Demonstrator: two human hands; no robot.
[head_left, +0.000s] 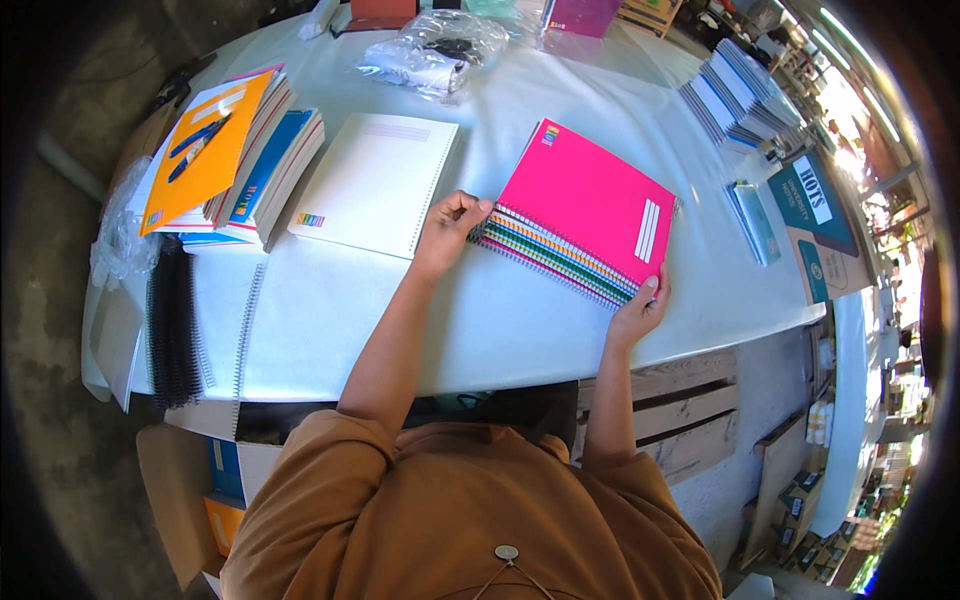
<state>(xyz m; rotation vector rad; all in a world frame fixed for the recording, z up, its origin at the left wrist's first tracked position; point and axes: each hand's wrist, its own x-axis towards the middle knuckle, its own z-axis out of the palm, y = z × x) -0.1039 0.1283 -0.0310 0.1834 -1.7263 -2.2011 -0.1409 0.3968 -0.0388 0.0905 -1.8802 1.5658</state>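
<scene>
A stack of spiral-bound notebooks topped by a pink notebook lies at a slant in front of me. Its near side shows several wire-bound spines in different colours. My left hand is closed at the stack's left corner, thumb and fingers pinching the edge. At the near right corner, my right hand grips the stack with the thumb on top and fingers along the side. Just left of my left hand lies a white-covered spiral notebook, apart from the pink one.
Farther left, an orange notebook with pens tops a pile. Black binding coils and a loose wire spiral hang at the front edge. Clear plastic lies at the back; a notebook stack and carton stand right.
</scene>
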